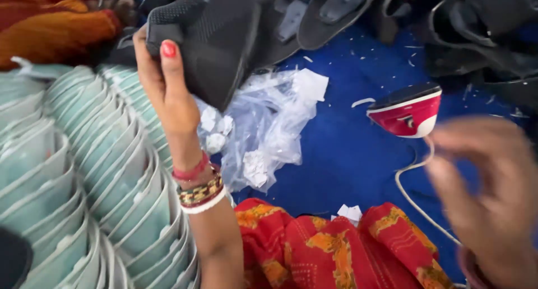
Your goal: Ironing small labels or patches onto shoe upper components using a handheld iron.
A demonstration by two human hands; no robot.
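Left hand (162, 82) grips a black shoe upper (218, 37) above crumpled clear plastic (269, 126). Right hand (493, 194), blurred, apparently open, empty, near the red iron (406, 111).

Shoe workshop: stacked insoles (84, 171), black uppers (224, 37).

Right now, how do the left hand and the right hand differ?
The left hand is raised and sharp in view, gripping a black shoe upper; the right hand is low, blurred and holds nothing that shows. The left hand is beside the stacked pale green pieces; the right hand is near the red iron and its cord. Both are bare.
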